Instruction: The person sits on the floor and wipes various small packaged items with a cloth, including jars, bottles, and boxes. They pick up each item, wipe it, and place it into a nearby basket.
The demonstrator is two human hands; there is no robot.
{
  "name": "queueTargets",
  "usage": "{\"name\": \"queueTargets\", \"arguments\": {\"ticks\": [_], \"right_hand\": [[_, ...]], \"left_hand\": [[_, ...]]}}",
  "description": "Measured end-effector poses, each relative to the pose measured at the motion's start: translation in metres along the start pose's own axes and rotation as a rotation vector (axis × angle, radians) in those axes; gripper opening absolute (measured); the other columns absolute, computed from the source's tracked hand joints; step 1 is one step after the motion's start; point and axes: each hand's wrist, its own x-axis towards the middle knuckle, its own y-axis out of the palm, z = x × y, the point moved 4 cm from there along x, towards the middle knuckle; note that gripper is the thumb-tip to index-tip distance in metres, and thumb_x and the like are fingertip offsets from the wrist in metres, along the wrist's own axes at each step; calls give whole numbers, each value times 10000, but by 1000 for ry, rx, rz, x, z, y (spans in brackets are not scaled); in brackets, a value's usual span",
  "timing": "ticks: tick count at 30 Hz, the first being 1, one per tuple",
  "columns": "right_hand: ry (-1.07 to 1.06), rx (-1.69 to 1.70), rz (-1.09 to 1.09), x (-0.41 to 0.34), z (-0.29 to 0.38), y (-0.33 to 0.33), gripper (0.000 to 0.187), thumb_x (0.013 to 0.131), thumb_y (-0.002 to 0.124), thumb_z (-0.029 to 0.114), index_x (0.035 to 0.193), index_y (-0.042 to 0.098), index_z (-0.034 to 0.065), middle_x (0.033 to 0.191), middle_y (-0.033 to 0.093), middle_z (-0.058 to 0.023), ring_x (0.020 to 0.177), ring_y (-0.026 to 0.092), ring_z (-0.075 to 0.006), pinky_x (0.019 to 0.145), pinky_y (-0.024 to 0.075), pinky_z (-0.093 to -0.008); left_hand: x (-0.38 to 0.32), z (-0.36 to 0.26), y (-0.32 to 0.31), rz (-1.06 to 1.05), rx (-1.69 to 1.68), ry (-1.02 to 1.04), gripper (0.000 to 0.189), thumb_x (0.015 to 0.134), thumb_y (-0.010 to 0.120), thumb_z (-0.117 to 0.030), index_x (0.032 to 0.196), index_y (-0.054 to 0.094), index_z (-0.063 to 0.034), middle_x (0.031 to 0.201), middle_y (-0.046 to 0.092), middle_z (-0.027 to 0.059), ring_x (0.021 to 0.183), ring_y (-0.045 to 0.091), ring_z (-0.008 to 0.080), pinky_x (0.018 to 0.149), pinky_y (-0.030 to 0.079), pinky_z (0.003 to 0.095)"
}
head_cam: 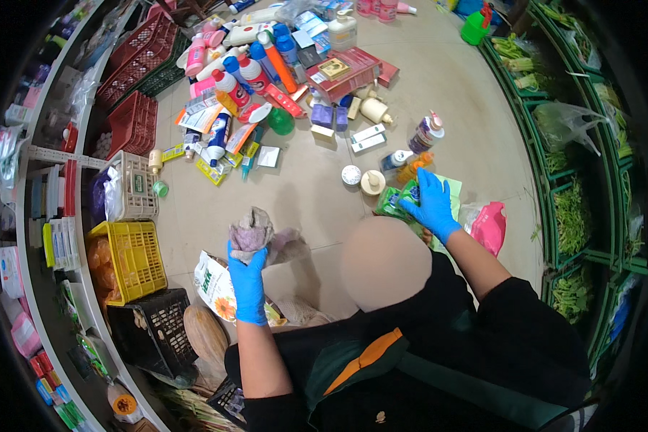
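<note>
My left hand [248, 283], in a blue glove, is closed around a bunched grey and mauve cloth [252, 232]. A white bag with a flower print [215, 286] lies just beside that wrist. My right hand [434, 205], gloved in blue too, grips a green packet [410, 193] between thumb and fingers, low over the tiles. Against it sits a second green packet [387, 200]. An orange bottle [414, 166], a white-capped bottle [397, 159] and a cream pump bottle [373, 182] stand close by. Partly behind my right forearm is a pink pouch [488, 227].
Bottles, spray cans [277, 62] and boxes [345, 73] are heaped on the tiled floor ahead. Shelving [59, 154] and plastic crates, one yellow [140, 259] and one black [154, 332], line the left. Green racks of leafy vegetables [569, 216] run along the right.
</note>
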Motion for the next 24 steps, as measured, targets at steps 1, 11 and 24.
{"name": "queueTargets", "arguments": {"ticks": [1,11,24], "right_hand": [[-94,153,-68,10,10,-8,816,790,698,435,1409,350,33,1277,517,-186,1162,516,-355,960,411,-457],[-91,465,409,188,102,127,659,777,718,393,1297,502,50,1188,587,-205,1090,577,-343,919,473,-415],[57,525,221,272,111,230,402,741,727,248,1045,597,18,1052,617,-235,934,627,-367,779,513,-412]], "left_hand": [[1,2,0,14,-70,-15,692,826,656,-28,1428,315,-23,1320,490,116,1173,508,203,1001,409,328],[-1,14,-14,-93,-478,-133,552,956,443,-527,1297,431,-92,1174,549,68,1068,554,210,920,470,363],[9,-6,-8,-17,-43,-150,475,771,515,2,1247,528,15,1261,553,160,1088,550,203,988,416,331]]}}
